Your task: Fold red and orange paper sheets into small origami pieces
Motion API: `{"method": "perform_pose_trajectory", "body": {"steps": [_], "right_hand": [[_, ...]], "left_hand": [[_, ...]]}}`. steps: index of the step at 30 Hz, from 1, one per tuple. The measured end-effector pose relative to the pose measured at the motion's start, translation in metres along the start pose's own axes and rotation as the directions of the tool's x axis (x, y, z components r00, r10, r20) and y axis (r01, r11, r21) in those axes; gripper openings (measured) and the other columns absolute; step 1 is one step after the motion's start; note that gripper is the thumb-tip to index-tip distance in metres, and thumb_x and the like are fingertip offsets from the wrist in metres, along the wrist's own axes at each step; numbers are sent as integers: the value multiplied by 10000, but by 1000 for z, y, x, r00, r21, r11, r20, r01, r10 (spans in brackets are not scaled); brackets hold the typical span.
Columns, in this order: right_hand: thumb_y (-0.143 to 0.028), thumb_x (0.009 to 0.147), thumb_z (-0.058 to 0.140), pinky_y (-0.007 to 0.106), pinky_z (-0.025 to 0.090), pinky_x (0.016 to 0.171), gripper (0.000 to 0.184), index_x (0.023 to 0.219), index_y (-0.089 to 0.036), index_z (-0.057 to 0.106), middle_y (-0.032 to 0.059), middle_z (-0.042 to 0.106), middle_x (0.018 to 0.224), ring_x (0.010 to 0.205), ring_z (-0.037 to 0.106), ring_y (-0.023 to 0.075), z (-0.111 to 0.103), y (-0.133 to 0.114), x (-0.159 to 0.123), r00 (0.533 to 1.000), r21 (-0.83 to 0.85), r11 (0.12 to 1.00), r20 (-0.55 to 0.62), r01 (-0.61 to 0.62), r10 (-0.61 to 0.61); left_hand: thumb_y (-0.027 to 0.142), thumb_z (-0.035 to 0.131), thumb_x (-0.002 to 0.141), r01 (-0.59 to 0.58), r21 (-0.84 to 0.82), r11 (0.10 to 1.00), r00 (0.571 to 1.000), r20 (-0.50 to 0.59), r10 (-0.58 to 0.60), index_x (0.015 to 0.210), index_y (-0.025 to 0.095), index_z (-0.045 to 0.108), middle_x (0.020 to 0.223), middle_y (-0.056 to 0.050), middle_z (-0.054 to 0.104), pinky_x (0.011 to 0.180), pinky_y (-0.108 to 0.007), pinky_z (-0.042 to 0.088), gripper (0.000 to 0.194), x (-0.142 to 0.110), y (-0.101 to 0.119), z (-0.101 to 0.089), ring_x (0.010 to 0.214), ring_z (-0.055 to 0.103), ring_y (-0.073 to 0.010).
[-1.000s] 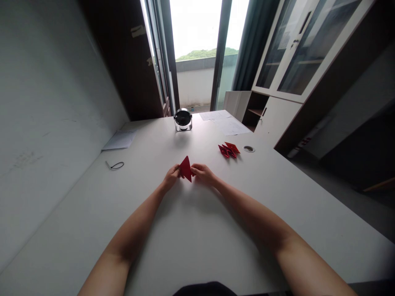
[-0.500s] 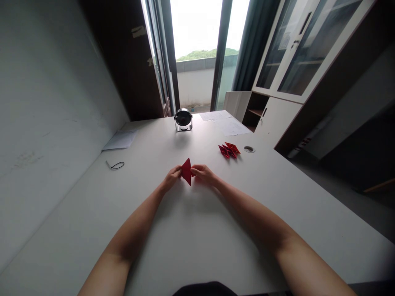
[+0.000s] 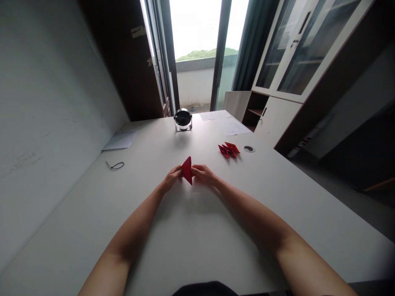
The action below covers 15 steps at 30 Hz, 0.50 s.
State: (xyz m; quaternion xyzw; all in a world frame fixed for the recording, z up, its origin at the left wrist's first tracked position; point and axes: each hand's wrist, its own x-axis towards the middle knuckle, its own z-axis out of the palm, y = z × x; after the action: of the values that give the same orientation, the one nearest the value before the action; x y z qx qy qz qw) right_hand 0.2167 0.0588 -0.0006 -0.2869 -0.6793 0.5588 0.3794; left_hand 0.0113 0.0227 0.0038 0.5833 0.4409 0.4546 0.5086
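Observation:
A folded red paper piece (image 3: 187,169) with a pointed top stands just above the white table (image 3: 191,230), held between both hands. My left hand (image 3: 170,178) pinches its left side with closed fingers. On its right side, my right hand (image 3: 203,174) pinches it the same way. A small pile of similar folded red paper pieces (image 3: 228,149) lies further back on the right, apart from my hands.
A small black desk fan (image 3: 183,119) stands at the far middle. White paper sheets (image 3: 120,139) lie at the left and more paper sheets (image 3: 225,123) at the back right. A black loop of cord (image 3: 116,165) lies left. A round cable hole (image 3: 249,149) sits beside the red pile.
The red paper piece has shifted slightly between my fingers, tilting a little; both hands stay in nearly the same place.

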Motion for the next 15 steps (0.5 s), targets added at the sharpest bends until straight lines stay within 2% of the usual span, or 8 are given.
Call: {"method": "perform_pose_trajectory", "body": {"steps": [6,9,12,15], "right_hand": [[-630,802,661,367,542,760,521,993,-149,725,97,741,900,840,681,255,3,-4,-1,1000,58,998,-21,-5,7],[-577,807,668,387,542,802,483,1027,-149,714,98,743,955,879,684,262,5,-1,1,1000,45,999,-7,4,-4],[-506,797,689,393,542,806,408,1008,-156,696,89,740,959,876,683,257,6,7,5,999,18,999,-17,37,-37],[-437,771,713,375,538,767,356,1002,-172,655,75,731,929,838,676,241,5,19,9,994,-1,998,-80,69,-69]], "left_hand": [[406,604,849,-18,-2,1000,1000,-12,18,894,143,649,721,-29,648,634,-265,436,270,5,-7,3,646,565,-148],[392,598,858,-34,21,999,999,6,34,873,144,649,708,-25,641,641,-265,434,253,6,-8,3,650,567,-147],[405,596,872,-57,30,998,998,26,56,902,140,652,717,-28,641,636,-265,436,273,6,-8,4,657,575,-148],[446,627,863,-74,8,997,997,24,74,1007,139,630,764,-32,652,638,-270,455,340,7,-10,6,653,600,-148]]}}
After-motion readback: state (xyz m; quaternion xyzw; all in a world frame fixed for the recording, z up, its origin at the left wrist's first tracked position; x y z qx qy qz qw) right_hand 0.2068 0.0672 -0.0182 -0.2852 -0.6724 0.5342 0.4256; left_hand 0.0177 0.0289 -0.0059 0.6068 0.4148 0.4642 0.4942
